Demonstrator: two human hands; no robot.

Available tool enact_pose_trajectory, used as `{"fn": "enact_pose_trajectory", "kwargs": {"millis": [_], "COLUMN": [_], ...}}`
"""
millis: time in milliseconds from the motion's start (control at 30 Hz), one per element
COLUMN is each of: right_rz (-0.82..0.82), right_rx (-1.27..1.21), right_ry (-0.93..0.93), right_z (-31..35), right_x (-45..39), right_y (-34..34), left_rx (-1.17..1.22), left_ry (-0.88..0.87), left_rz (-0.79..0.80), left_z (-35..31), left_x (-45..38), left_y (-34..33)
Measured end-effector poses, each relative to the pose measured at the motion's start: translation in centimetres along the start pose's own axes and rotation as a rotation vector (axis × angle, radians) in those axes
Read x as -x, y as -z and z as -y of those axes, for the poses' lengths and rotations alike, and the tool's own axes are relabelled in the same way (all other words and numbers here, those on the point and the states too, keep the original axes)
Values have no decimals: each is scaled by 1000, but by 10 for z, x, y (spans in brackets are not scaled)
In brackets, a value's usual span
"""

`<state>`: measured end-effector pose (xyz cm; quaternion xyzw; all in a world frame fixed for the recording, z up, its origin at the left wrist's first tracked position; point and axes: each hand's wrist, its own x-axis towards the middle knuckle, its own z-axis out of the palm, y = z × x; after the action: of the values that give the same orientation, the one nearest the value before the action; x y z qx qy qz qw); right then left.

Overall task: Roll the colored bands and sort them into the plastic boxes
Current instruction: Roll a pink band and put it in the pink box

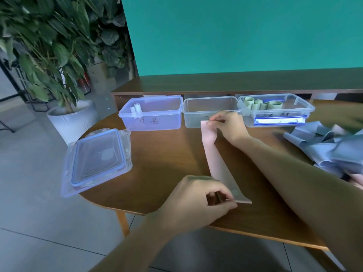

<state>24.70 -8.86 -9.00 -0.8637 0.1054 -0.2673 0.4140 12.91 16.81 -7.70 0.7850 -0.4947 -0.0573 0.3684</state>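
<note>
Lower centre of frame: left hand [198,201] pinches the near end of a pink band [218,160], thumb and fingers [225,193] curled tight on the edge. The band lies stretched flat on the wooden bench [167,154], running from lower centre up toward mid frame. Right arm comes in from lower right, crossing over the bench. Right hand [229,128] grips the band's far end at mid frame, fingertips pinched narrow on the top corner, just in front of the middle box.

Left of centre, at the bench edge: stack of clear lids [96,160], blue seal on the top one, hanging partly over the rim. Right edge of frame: loose pile of grey bands [322,148], w/ a bit of pink showing under it at far right; blurred, can't tell more.

Further back, three clear plastic boxes in a row, touching or nearly so. Left box [151,114] holds a small white roll near its left wall, handwriting on the front. Middle box [210,110] looks bare inside, partly hidden by the right hand. Right box [277,110] holds several rolled green bands [263,105]; bluish glare on its front wall.

Upper left: big leafy plant [49,46] in a white pot [72,120] on the floor. Upper right: teal wall [245,32] behind the bench.
</note>
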Motion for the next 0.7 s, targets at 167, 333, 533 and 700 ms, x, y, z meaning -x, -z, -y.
{"fn": "enact_pose_trajectory", "kwargs": {"millis": [167, 333, 533, 700], "right_rz": [0, 62, 55, 67], "right_rx": [86, 280, 250, 176], "right_ry": [-2, 25, -36, -91], "right_z": [-2, 0, -2, 0], "right_x": [0, 0, 5, 15], "right_y": [-6, -10, -1, 9], "left_rx": [18, 47, 15, -14], "left_ry": [25, 67, 38, 52], "left_rz": [22, -25, 10, -5], "left_z": [4, 7, 6, 6], "left_x": [5, 12, 13, 15], "left_y": [3, 4, 2, 1]}}
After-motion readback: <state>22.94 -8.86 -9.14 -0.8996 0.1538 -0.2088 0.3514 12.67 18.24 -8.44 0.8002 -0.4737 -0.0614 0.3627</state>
